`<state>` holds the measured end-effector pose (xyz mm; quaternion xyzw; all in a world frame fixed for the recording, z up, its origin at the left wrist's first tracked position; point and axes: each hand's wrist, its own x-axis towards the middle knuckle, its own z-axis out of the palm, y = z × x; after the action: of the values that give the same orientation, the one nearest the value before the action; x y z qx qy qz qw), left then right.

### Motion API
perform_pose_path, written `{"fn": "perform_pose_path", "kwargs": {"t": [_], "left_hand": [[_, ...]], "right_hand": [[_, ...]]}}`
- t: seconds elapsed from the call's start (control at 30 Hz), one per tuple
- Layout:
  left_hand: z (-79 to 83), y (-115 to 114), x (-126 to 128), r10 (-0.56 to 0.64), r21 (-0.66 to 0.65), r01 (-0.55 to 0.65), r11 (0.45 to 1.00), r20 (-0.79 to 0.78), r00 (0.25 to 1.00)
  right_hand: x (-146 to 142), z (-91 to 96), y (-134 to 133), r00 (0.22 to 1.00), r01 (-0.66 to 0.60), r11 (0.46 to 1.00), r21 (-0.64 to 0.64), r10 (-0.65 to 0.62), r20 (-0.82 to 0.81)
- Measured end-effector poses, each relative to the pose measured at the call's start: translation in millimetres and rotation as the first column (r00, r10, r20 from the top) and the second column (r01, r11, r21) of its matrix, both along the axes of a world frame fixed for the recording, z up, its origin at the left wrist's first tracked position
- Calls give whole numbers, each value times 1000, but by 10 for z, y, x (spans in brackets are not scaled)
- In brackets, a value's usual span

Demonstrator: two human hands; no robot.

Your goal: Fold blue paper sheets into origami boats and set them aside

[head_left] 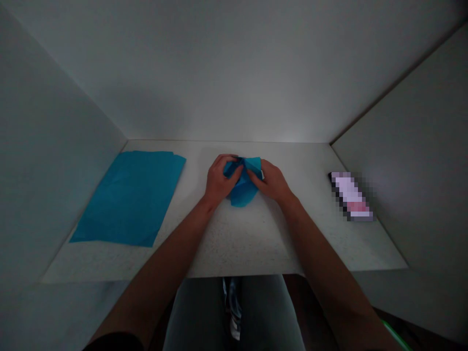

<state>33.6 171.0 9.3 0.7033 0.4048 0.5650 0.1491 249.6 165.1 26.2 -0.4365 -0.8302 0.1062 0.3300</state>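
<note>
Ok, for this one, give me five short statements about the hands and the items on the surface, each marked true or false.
1. The left hand and right hand both hold a bunched blue paper-like piece. True.
2. A flat blue paper-like sheet lies on the whitish rectangular tabletop, left of the hands. True.
3. The dark-edged, pixelated phone-like slab lies between the hands. False: it lies to their right.
4. The left hand presses on the flat sheet. False: it is apart from it.
5. The bunched piece is red. False: it is blue.
</note>
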Motion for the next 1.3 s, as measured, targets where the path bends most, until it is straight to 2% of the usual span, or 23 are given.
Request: {"fn": "perform_pose_path", "kwargs": {"t": [0.13,0.27,0.4,0.53,0.6,0.7,0.8,0.9,1.0,1.17,1.3], "left_hand": [[10,15,-2,12,-3,-11,1000,98,995],[29,-8,13,-3,-88,21,996,208,978],[4,26,-3,123,-198,-54,979,353,927],[-70,143,-86,300,-316,-167,934,437,848],[-105,187,-132,369,-353,-224,908,426,826],[-148,209,-172,413,-361,-277,891,388,824],[-186,217,-170,397,-364,-264,893,363,843],[-212,242,-153,351,-397,-194,897,374,858],[-216,263,-160,312,-406,-146,902,380,871],[-200,264,-220,308,-387,-169,907,334,891],[-189,253,-192,243,-431,-78,899,344,907]], "right_hand": [[-12,7,2,997,73,997,-4,-73,1],[4,14,15,981,187,981,-56,-189,-34],[48,38,32,959,228,964,-135,-246,-138],[86,60,85,883,151,956,-253,-245,-400],[98,61,123,816,56,945,-321,-229,-531],[98,69,152,737,-85,912,-402,-214,-641],[75,101,125,696,-171,882,-439,-207,-687],[54,143,74,696,-235,843,-483,-201,-689],[67,172,46,702,-237,829,-506,-214,-679],[122,170,69,680,-238,829,-507,-231,-696],[98,149,67,709,-305,776,-553,-203,-676]]}}
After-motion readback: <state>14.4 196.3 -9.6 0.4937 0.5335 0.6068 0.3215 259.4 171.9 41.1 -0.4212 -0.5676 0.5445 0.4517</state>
